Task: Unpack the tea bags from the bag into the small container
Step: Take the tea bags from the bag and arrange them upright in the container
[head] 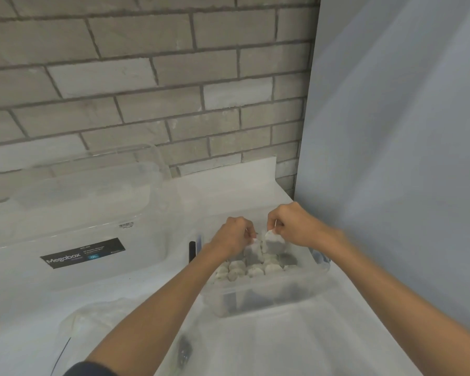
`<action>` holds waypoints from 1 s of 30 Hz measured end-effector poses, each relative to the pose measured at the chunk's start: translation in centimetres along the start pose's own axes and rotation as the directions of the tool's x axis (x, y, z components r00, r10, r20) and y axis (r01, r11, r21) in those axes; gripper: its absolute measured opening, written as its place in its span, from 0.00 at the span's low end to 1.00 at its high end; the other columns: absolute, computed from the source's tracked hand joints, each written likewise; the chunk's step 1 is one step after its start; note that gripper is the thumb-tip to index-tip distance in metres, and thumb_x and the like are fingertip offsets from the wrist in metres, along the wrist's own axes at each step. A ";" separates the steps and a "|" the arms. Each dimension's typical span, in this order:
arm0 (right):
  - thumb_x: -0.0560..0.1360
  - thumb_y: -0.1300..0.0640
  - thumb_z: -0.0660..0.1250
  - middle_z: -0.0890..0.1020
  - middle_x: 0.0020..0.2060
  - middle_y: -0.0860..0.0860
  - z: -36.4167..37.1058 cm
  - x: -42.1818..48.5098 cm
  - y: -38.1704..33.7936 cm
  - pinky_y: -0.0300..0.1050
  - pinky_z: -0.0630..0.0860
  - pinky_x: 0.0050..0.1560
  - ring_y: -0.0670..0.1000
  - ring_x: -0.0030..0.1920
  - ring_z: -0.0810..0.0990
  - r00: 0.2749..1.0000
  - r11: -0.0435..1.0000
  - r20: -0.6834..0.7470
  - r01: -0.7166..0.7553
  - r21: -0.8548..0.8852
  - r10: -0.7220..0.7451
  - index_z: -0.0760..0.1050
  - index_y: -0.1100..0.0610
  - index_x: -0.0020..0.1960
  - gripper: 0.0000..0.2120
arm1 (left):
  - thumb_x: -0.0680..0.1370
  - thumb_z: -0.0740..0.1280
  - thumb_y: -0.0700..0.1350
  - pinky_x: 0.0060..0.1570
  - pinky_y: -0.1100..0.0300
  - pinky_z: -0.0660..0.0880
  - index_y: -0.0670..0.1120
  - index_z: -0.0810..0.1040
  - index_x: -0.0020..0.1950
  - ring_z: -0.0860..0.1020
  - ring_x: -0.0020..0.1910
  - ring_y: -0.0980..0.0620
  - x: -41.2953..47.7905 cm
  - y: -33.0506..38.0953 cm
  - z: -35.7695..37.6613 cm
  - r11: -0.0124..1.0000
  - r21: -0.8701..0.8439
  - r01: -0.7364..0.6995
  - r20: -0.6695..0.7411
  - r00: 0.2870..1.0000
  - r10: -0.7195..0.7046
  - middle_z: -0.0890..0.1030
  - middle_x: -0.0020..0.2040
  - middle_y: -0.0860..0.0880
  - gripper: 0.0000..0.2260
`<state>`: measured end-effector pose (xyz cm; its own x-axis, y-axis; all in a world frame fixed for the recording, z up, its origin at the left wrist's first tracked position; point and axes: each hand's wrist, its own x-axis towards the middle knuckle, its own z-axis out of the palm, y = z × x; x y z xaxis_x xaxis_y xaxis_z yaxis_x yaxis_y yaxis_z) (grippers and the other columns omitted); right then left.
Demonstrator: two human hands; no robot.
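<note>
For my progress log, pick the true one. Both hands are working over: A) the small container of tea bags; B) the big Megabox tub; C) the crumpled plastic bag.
A: the left hand and the right hand each pinch a tea bag right above the small container.

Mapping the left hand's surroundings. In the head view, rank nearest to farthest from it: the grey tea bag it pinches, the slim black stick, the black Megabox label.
1. Grey tea bag, at the left hand's fingertips, above the clear container.
2. Slim black stick, just left of the container.
3. Black Megabox label, far left on the large clear box.
</note>
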<state>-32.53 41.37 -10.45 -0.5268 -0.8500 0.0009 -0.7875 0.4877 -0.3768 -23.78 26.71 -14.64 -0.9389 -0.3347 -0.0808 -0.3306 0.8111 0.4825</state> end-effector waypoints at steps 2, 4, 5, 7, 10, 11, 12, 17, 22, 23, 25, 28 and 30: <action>0.75 0.67 0.61 0.76 0.43 0.53 0.4 0.4 0.1 0.40 0.70 0.44 0.51 0.44 0.74 0.999 1.000 0.032 -0.014 -0.013 0.014 0.81 0.58 0.48 0.11 | 0.76 0.69 0.38 0.54 0.55 0.77 0.41 0.82 0.51 0.80 0.50 0.45 0.0 0.0 0.1 1.000 -0.002 -0.006 -0.002 1.000 0.006 0.81 0.52 0.43 0.05; 0.75 0.68 0.60 0.74 0.43 0.52 0.8 0.8 0.1 0.43 0.74 0.46 0.52 0.45 0.76 0.996 0.999 0.079 -0.030 -0.030 0.032 0.80 0.57 0.47 0.12 | 0.76 0.69 0.38 0.55 0.54 0.76 0.41 0.81 0.54 0.80 0.51 0.45 -0.1 0.1 0.1 1.000 0.014 -0.008 -0.006 1.000 0.008 0.81 0.52 0.44 0.07; 0.74 0.68 0.60 0.74 0.44 0.52 1.0 1.1 0.2 0.46 0.77 0.48 0.54 0.46 0.78 0.994 0.999 0.105 -0.040 -0.035 0.044 0.79 0.55 0.45 0.12 | 0.76 0.69 0.39 0.55 0.53 0.76 0.42 0.81 0.55 0.80 0.51 0.46 -0.2 0.1 0.1 1.000 0.028 -0.009 -0.010 1.000 0.009 0.81 0.53 0.44 0.08; 0.74 0.68 0.60 0.76 0.46 0.54 1.4 1.5 0.3 0.54 0.79 0.50 0.56 0.47 0.79 0.988 0.997 0.141 -0.055 -0.048 0.062 0.77 0.51 0.41 0.13 | 0.76 0.69 0.40 0.56 0.52 0.76 0.43 0.80 0.57 0.79 0.53 0.46 -0.4 0.1 -0.1 0.999 0.053 -0.011 -0.029 1.000 0.013 0.80 0.55 0.45 0.10; 0.75 0.65 0.63 0.77 0.51 0.55 2.1 2.2 0.2 0.54 0.78 0.51 0.57 0.49 0.79 0.983 0.994 0.167 -0.068 -0.083 0.081 0.78 0.52 0.43 0.10 | 0.76 0.69 0.42 0.55 0.52 0.75 0.45 0.78 0.58 0.77 0.56 0.47 -0.6 0.1 -0.7 0.997 0.075 -0.016 -0.065 0.998 0.021 0.79 0.57 0.46 0.10; 0.75 0.64 0.63 0.77 0.52 0.55 2.4 2.4 0.2 0.52 0.77 0.51 0.57 0.50 0.79 0.981 0.993 0.171 -0.072 -0.096 0.088 0.78 0.53 0.44 0.09 | 0.77 0.68 0.42 0.55 0.53 0.75 0.45 0.78 0.58 0.77 0.56 0.48 -0.7 0.1 -0.9 0.997 0.076 -0.018 -0.076 0.997 0.023 0.79 0.57 0.47 0.10; 0.76 0.65 0.62 0.77 0.53 0.55 2.6 2.6 0.2 0.50 0.76 0.50 0.57 0.51 0.78 0.981 0.992 0.169 -0.075 -0.103 0.092 0.78 0.54 0.46 0.09 | 0.77 0.68 0.43 0.54 0.53 0.75 0.46 0.78 0.58 0.77 0.56 0.48 -0.8 0.2 -1.2 0.997 0.072 -0.020 -0.088 0.996 0.027 0.79 0.57 0.47 0.10; 0.76 0.67 0.58 0.75 0.56 0.55 3.5 2.9 0.3 0.48 0.74 0.49 0.58 0.54 0.77 0.984 0.984 0.136 -0.095 -0.149 0.115 0.77 0.55 0.49 0.12 | 0.77 0.68 0.44 0.54 0.51 0.76 0.47 0.79 0.57 0.78 0.55 0.49 -1.8 0.2 -2.1 0.998 0.039 -0.039 -0.134 0.990 0.044 0.80 0.56 0.50 0.10; 0.77 0.67 0.57 0.74 0.56 0.57 3.1 2.5 -0.4 0.48 0.74 0.48 0.59 0.53 0.77 0.989 0.972 0.085 -0.100 -0.214 0.121 0.76 0.57 0.54 0.12 | 0.77 0.68 0.45 0.52 0.53 0.77 0.49 0.79 0.56 0.79 0.52 0.51 -3.1 0.3 -3.0 0.999 0.000 -0.051 -0.162 0.985 0.051 0.81 0.55 0.51 0.09; 0.77 0.67 0.57 0.75 0.55 0.58 2.8 2.3 -0.7 0.49 0.75 0.49 0.60 0.52 0.78 0.991 0.972 0.072 -0.095 -0.216 0.113 0.76 0.58 0.54 0.12 | 0.77 0.68 0.45 0.52 0.53 0.77 0.50 0.79 0.56 0.78 0.52 0.51 -3.5 0.3 -3.2 0.998 -0.011 -0.056 -0.170 0.984 0.053 0.81 0.55 0.52 0.08; 0.77 0.66 0.57 0.76 0.54 0.58 2.0 2.0 -1.5 0.50 0.76 0.50 0.60 0.50 0.78 0.996 0.975 0.032 -0.076 -0.210 0.084 0.76 0.57 0.54 0.12 | 0.77 0.68 0.45 0.52 0.54 0.76 0.50 0.80 0.56 0.78 0.51 0.52 -4.5 0.3 -3.8 0.997 -0.038 -0.068 -0.184 0.981 0.060 0.81 0.54 0.52 0.08; 0.78 0.62 0.58 0.77 0.51 0.57 0.3 1.2 -3.8 0.46 0.74 0.43 0.59 0.48 0.79 0.999 0.982 -0.027 -0.026 -0.187 0.021 0.78 0.55 0.53 0.10 | 0.76 0.69 0.46 0.53 0.54 0.77 0.50 0.80 0.55 0.79 0.49 0.53 -6.3 -0.3 -5.2 0.992 -0.101 -0.073 -0.203 0.978 0.051 0.81 0.52 0.54 0.08; 0.78 0.60 0.60 0.78 0.49 0.55 -0.7 0.7 -5.7 0.43 0.72 0.39 0.56 0.47 0.79 0.998 0.990 -0.051 0.015 -0.138 -0.022 0.78 0.54 0.52 0.09 | 0.76 0.70 0.47 0.53 0.54 0.77 0.52 0.81 0.53 0.79 0.45 0.56 -7.9 -1.0 -6.4 0.986 -0.154 -0.064 -0.220 0.975 0.029 0.81 0.49 0.55 0.07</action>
<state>-28.63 38.18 -7.65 -0.5249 -0.8493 0.0567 -0.8319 0.4978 -0.2453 -15.40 25.45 -8.92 -0.9039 -0.4084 0.1267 -0.2515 0.7474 0.6149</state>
